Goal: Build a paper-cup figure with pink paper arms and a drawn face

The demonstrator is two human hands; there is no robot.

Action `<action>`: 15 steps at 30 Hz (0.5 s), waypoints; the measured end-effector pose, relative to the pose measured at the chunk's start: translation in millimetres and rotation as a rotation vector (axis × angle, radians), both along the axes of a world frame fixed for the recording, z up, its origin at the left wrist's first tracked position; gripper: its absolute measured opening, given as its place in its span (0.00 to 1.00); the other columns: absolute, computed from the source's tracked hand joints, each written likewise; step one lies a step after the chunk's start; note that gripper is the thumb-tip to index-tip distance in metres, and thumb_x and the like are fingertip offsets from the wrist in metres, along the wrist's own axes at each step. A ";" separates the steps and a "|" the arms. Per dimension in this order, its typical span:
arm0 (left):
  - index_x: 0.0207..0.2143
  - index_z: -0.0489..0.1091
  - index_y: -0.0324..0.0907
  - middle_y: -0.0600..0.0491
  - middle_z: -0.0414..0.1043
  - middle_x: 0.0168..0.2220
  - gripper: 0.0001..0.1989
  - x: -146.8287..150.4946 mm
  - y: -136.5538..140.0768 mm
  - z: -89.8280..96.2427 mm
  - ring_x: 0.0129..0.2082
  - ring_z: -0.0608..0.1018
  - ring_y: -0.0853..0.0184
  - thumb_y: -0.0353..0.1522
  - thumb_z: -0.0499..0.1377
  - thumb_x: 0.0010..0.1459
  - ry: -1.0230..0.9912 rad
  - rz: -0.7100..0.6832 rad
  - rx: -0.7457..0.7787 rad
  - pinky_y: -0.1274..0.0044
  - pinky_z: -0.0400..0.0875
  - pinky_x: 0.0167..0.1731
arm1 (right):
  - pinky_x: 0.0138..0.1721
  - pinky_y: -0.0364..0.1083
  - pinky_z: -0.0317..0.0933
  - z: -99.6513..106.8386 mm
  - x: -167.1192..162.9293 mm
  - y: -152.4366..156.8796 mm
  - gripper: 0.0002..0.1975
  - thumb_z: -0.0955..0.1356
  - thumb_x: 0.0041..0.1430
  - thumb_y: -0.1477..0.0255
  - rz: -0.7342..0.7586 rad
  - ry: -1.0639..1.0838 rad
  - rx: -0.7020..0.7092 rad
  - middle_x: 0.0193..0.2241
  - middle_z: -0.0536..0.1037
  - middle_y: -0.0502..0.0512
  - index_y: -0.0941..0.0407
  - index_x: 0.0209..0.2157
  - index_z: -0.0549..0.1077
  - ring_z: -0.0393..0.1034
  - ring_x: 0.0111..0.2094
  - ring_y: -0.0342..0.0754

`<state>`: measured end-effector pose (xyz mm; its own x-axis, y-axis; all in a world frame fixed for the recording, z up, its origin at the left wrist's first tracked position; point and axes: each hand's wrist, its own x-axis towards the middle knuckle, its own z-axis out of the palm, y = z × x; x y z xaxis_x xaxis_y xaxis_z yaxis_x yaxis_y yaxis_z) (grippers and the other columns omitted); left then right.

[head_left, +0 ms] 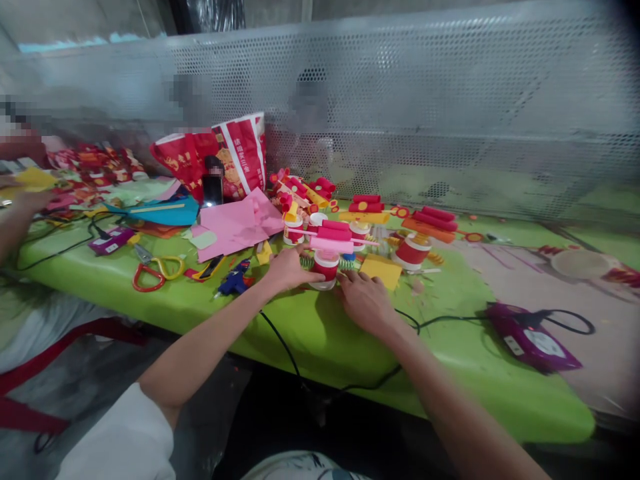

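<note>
A small paper cup figure (pixel 327 268) stands upright on the green tabletop between my hands. Its cup is white with a red band, and pink paper rolls (pixel 332 239) lie across its top. My left hand (pixel 291 271) grips the cup from the left, thumb against the red band. From the other side, my right hand (pixel 367 301) has its bent fingers at the cup's lower edge. Green coiled paper strips stick out at both sides, partly hidden by my fingers. A yellow paper square (pixel 382 270) lies just beyond my right hand.
A blue glue gun (pixel 235 279), scissors (pixel 156 268) and pink paper sheets (pixel 240 223) lie to the left. Similar cup figures (pixel 413 252) stand behind. A purple box (pixel 533 337) trails a black cable at right. Another person's arm (pixel 20 220) reaches in at far left.
</note>
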<state>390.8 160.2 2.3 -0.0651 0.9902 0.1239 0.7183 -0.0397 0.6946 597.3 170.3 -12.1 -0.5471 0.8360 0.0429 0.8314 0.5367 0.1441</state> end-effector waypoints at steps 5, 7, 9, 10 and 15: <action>0.63 0.67 0.49 0.47 0.78 0.55 0.46 -4.9 -0.3 -2.8 0.61 0.74 0.43 0.46 0.75 0.41 0.010 -0.004 -0.014 0.54 0.65 0.60 | 0.49 0.55 0.60 0.9 4.2 -6.6 0.21 0.59 0.72 0.68 0.020 0.008 0.018 0.62 0.70 0.68 0.59 0.59 0.71 0.72 0.54 0.61; 0.64 0.66 0.49 0.46 0.77 0.56 0.47 -8.5 -0.9 -3.3 0.60 0.75 0.44 0.46 0.75 0.41 0.009 -0.011 -0.011 0.56 0.67 0.59 | 0.49 0.55 0.60 2.4 6.5 -10.5 0.20 0.60 0.72 0.69 0.028 0.017 0.031 0.63 0.70 0.66 0.59 0.58 0.72 0.72 0.54 0.61; 0.65 0.65 0.49 0.46 0.78 0.56 0.48 -13.0 -1.6 -3.3 0.58 0.76 0.46 0.45 0.75 0.42 -0.009 -0.035 0.003 0.58 0.69 0.57 | 0.49 0.55 0.59 4.1 8.8 -15.4 0.19 0.60 0.71 0.70 0.035 0.029 0.043 0.63 0.71 0.65 0.59 0.58 0.73 0.71 0.55 0.61; 0.65 0.65 0.48 0.46 0.78 0.55 0.48 -15.5 -2.2 -3.0 0.57 0.77 0.46 0.45 0.75 0.42 -0.019 -0.047 0.011 0.59 0.69 0.56 | 0.49 0.55 0.59 4.9 10.0 -18.1 0.19 0.61 0.71 0.70 0.037 0.036 0.049 0.62 0.72 0.65 0.58 0.58 0.73 0.71 0.55 0.60; 0.67 0.62 0.47 0.47 0.79 0.54 0.47 -26.9 -17.1 4.1 0.54 0.78 0.49 0.42 0.74 0.46 -0.009 -0.034 0.057 0.59 0.68 0.57 | 0.49 0.53 0.57 4.4 15.1 -32.1 0.19 0.62 0.70 0.72 0.059 0.080 0.076 0.59 0.76 0.61 0.56 0.58 0.73 0.71 0.55 0.58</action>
